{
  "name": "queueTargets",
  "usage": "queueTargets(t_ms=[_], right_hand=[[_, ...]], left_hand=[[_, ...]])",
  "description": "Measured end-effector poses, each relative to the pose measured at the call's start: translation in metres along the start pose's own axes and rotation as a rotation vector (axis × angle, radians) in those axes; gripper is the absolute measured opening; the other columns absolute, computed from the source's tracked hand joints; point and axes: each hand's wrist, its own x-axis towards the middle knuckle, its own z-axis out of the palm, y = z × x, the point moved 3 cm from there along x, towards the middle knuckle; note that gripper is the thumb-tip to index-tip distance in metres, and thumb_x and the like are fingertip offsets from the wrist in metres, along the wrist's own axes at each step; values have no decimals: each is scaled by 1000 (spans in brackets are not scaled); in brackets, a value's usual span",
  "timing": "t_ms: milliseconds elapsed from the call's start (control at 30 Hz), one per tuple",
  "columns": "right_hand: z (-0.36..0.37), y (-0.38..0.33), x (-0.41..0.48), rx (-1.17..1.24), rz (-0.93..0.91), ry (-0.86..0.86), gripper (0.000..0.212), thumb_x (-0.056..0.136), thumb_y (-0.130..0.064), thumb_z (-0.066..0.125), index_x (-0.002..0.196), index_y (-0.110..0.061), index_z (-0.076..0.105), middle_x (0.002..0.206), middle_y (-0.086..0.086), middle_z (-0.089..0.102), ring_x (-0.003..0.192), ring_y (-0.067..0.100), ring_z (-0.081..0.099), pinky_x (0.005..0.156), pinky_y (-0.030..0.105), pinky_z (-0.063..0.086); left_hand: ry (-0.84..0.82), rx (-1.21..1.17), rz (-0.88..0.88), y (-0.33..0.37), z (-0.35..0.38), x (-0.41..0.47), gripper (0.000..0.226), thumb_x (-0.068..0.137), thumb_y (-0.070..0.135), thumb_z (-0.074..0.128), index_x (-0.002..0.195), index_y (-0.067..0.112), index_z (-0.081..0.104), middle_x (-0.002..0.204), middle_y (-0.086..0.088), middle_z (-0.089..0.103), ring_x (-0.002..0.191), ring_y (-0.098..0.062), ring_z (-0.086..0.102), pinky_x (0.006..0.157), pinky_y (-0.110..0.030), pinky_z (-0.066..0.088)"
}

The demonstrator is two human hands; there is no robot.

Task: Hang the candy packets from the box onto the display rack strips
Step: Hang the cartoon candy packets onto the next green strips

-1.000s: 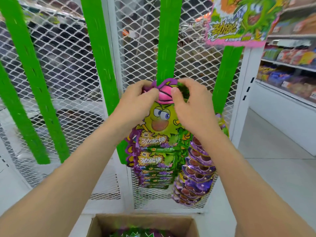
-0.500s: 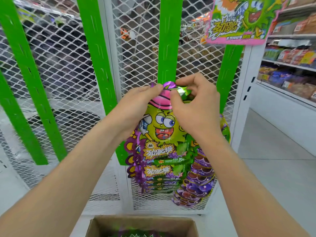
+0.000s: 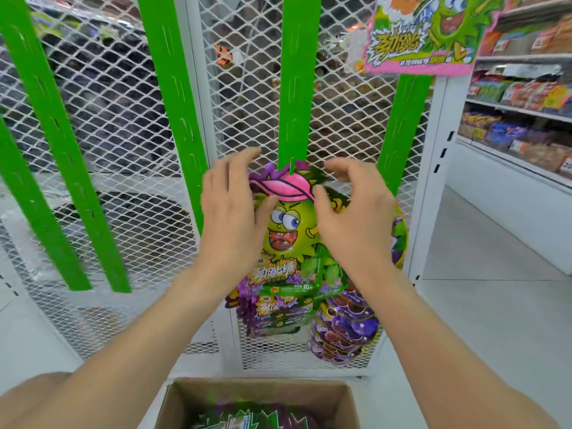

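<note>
A candy packet (image 3: 283, 230) with a green cartoon face and pink cap hangs from a tab on the middle green strip (image 3: 298, 82), above several more packets stacked down the strip. My left hand (image 3: 230, 212) is at the packet's left edge with fingers spread. To the packet's right, my right hand (image 3: 353, 215) has its fingers curled and apart, the thumb near the cap. Neither hand grips anything. A cardboard box (image 3: 257, 394) below holds more packets (image 3: 235, 421).
Other green strips (image 3: 173, 97) hang bare on the white mesh rack (image 3: 123, 119). A second bunch of purple packets (image 3: 340, 332) hangs on the right strip (image 3: 399, 134). A branded sign (image 3: 424, 32) sits top right. Store shelves (image 3: 523, 97) line the right aisle.
Both hands pinched the packet's top against the strip before. Now they have let go and spread apart, and the packet hangs on the strip's tab.
</note>
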Motion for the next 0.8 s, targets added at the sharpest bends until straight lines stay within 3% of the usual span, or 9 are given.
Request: queueTargets(t_ms=[67, 133, 267, 333, 467, 533, 633, 700, 800], right_hand=[[-11, -5, -13, -17, -98, 38, 23, 87, -4, 70, 109, -12, 71, 103, -2, 68, 99, 18, 64, 87, 40, 52], [-16, -8, -34, 23, -145, -114, 19, 84, -1, 67, 98, -12, 73, 88, -6, 68, 83, 15, 64, 78, 36, 53], [2, 8, -91, -121, 19, -892, 13, 86, -19, 63, 91, -22, 74, 68, -11, 67, 66, 12, 65, 72, 35, 58], [7, 19, -128, -256, -25, -1225, 15, 88, -24, 61, 92, -21, 74, 79, -2, 74, 79, 19, 70, 76, 36, 59], [11, 26, -191, -406, -149, -1519, 18, 95, -24, 52, 95, -17, 68, 94, 11, 70, 94, 34, 69, 78, 42, 59], [14, 24, -219, -434, -218, -1635, 16, 99, -21, 49, 85, -20, 58, 90, 10, 64, 87, 35, 67, 74, 44, 59], [16, 22, -252, -400, -262, -1764, 25, 100, -14, 48, 76, -17, 44, 75, 4, 47, 63, 24, 51, 64, 40, 52], [18, 20, -264, -370, -298, -1811, 32, 100, -13, 49, 71, -19, 37, 72, 2, 39, 61, 23, 44, 63, 39, 48], [24, 25, -267, -377, -283, -1821, 22, 101, -14, 50, 79, -16, 46, 75, 2, 40, 68, 29, 52, 63, 38, 48]], left_hand=[[104, 168, 94, -1, -4, -20, 48, 89, 12, 74, 135, 9, 57, 134, -11, 56, 127, -36, 50, 110, -45, 36], [30, 202, 184, 1, 0, -48, 30, 86, 7, 72, 114, 11, 62, 113, -9, 62, 108, -36, 56, 93, -46, 43], [-674, 308, 54, -17, 34, -124, 18, 82, 25, 66, 96, 25, 54, 87, 0, 65, 84, -34, 66, 66, -44, 53], [-1091, 336, -72, -35, 45, -175, 18, 85, 32, 64, 102, 30, 58, 94, 2, 67, 94, -31, 68, 72, -38, 54], [-1613, 349, -1, -75, 59, -279, 41, 94, 44, 65, 125, 17, 65, 124, -10, 69, 116, -33, 65, 87, -39, 55], [-1678, 390, -59, -92, 65, -321, 72, 92, 61, 63, 142, 10, 52, 141, -16, 58, 131, -40, 56, 104, -50, 51], [-1749, 404, -221, -107, 69, -366, 112, 89, 77, 58, 166, 12, 11, 169, -22, 18, 154, -52, 21, 124, -63, 29], [-1759, 353, -226, -116, 73, -386, 108, 89, 73, 63, 161, 4, 21, 162, -26, 30, 148, -46, 37, 118, -55, 40], [-1708, 252, -209, -116, 74, -386, 61, 82, 60, 72, 122, 17, 54, 120, -12, 66, 105, -32, 69, 86, -45, 60]])
